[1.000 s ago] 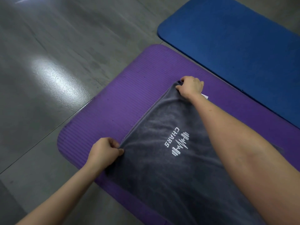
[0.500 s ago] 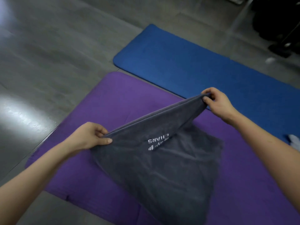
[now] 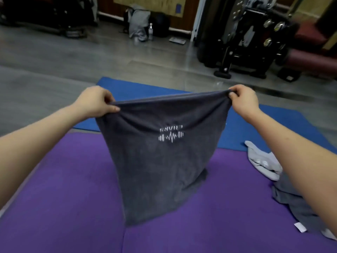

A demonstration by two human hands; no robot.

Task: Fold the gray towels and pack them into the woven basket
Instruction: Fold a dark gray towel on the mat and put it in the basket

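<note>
Where the view begins, nearest the person, lies item one: purple mat [image 3: 73, 207], flat on the floor, with broad bare ground to the left and front.

Item two: heap of gray cloth [image 3: 295, 203] at the mat's right edge under the right forearm, crumpled, with a white label [image 3: 300, 227] showing. These are probably towels awaiting folding. A pale gray piece [image 3: 264, 161] lies just beyond it; what it is cannot be told.

Item three: gray towel [image 3: 160, 170], held up over the middle of the mat and hanging with its logo inverted. Its lower end reaches the mat. The top edge looks doubled, so one fold seems made.

Item four: left hand [image 3: 96, 102] and right hand [image 3: 244, 101], each pinching a top corner, the edge taut between them.

Item five: blue mat [image 3: 273, 128], touching the purple one on its far side.

Item six: gray floor [image 3: 91, 57], open; beyond it a gym machine [image 3: 251, 39] and a bag [image 3: 138, 21], well apart.

Status: early. Nothing is packed, and the woven basket is not in view.
</note>
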